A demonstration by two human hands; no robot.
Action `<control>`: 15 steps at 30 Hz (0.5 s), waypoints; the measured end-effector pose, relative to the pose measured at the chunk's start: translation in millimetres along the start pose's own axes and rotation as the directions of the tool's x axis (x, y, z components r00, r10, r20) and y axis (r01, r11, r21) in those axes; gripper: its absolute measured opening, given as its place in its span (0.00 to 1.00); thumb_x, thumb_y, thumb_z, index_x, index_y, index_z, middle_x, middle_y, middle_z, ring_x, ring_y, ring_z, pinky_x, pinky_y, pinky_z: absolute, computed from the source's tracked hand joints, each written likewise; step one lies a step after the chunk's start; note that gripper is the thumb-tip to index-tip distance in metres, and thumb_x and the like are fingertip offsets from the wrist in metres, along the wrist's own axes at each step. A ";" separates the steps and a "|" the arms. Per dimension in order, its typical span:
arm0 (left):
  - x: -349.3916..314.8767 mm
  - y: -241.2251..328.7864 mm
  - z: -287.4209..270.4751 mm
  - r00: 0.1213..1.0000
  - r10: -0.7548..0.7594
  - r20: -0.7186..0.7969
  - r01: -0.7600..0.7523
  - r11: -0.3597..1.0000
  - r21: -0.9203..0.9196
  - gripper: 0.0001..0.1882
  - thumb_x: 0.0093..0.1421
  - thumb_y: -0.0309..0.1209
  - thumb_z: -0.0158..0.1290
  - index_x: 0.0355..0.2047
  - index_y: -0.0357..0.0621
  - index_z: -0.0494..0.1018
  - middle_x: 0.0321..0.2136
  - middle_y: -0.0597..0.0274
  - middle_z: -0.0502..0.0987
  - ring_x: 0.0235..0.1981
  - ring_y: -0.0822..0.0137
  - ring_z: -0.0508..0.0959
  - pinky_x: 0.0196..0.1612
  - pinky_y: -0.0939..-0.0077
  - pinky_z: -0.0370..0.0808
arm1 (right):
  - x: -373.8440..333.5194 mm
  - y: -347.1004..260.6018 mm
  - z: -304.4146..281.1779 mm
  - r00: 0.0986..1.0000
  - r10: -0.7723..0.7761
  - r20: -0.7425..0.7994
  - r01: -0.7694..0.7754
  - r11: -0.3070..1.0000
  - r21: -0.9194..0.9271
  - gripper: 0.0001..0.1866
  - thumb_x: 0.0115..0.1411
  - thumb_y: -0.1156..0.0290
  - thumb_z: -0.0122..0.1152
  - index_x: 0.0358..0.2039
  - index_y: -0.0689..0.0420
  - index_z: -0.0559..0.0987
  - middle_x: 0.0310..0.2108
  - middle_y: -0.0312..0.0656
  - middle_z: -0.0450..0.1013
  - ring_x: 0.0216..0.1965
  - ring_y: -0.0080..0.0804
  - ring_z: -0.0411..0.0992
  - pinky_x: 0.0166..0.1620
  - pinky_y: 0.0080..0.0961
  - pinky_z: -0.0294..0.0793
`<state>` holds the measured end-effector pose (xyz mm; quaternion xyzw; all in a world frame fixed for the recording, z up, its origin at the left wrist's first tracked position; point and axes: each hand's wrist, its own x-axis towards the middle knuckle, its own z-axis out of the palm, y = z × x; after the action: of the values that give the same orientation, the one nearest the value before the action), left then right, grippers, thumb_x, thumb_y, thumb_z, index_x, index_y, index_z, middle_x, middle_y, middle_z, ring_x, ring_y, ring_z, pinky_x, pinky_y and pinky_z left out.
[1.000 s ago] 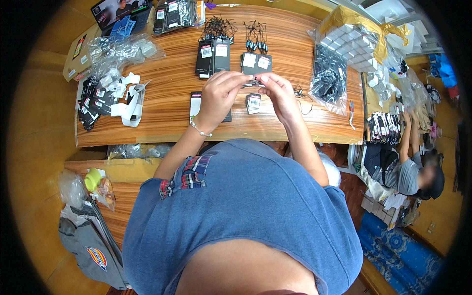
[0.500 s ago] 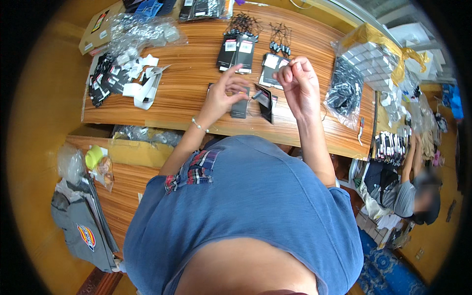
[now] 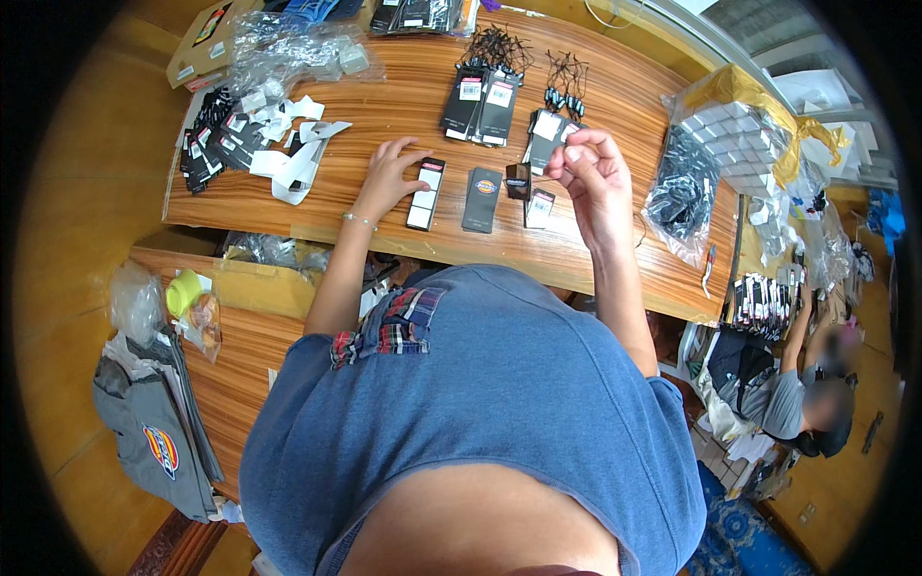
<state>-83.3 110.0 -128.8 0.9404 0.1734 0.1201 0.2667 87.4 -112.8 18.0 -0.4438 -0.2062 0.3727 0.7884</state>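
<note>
My left hand [image 3: 388,182] is open, fingers spread, its thumb by the edge of a black hang tag with white label panels [image 3: 425,197]. To the right lies a black hang tag with a coloured oval emblem [image 3: 482,197]. My right hand [image 3: 597,187] is pinched at the fingertips on what looks like a thin cord. Beside its fingertips, a small dark tag [image 3: 519,180] seems to hang from this cord. Just below, a tag with a white label [image 3: 541,208] lies on the table. The cord itself is barely visible.
Tag stacks with black cords [image 3: 485,101] and a smaller stack [image 3: 547,130] lie farther back. At left are loose tags and paper strips [image 3: 293,163]. A bag of black cords [image 3: 684,192], a taped bag of boxes [image 3: 735,120] and a snipping tool [image 3: 709,269] are at right. A co-worker [image 3: 788,408] works far right.
My left hand has moved left from the middle tags to the white-panelled tag, its fingers spread. My right hand keeps its pinch. The tilted dark tag near it now shows differently, smaller and squarer.
</note>
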 end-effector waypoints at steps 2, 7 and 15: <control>-0.8 8.8 -5.9 0.999 -0.048 -0.023 0.045 0.992 -0.119 0.25 0.42 0.30 0.61 0.44 0.45 0.71 0.47 0.59 0.66 0.49 0.56 0.64 0.54 0.66 0.60 | 1.0 5.2 0.6 0.999 0.022 0.031 -0.019 0.995 -0.095 0.07 0.56 0.80 0.50 0.36 0.61 0.67 0.25 0.43 0.72 0.26 0.25 0.70 0.33 0.19 0.70; 9.4 69.0 -30.7 0.969 -0.244 -0.027 0.150 0.675 -0.722 0.12 0.52 0.21 0.54 0.38 0.37 0.70 0.29 0.62 0.75 0.31 0.78 0.74 0.35 0.86 0.71 | 1.3 24.2 12.7 0.991 0.084 0.107 -0.043 0.940 -0.340 0.07 0.56 0.79 0.51 0.35 0.60 0.67 0.23 0.39 0.73 0.26 0.21 0.71 0.29 0.15 0.69; 22.0 153.5 -61.8 0.970 -0.095 -0.224 -0.063 0.792 -0.607 0.08 0.50 0.21 0.56 0.32 0.35 0.73 0.28 0.62 0.77 0.29 0.75 0.77 0.32 0.83 0.74 | 3.8 26.9 21.3 0.996 -0.077 0.048 0.090 0.904 -0.417 0.07 0.55 0.82 0.51 0.31 0.61 0.64 0.20 0.38 0.71 0.23 0.16 0.68 0.26 0.11 0.67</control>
<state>-42.6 24.6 8.8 0.7806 0.1649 0.2815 0.5331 64.9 -89.4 6.1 -0.5878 -0.3120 0.2922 0.6868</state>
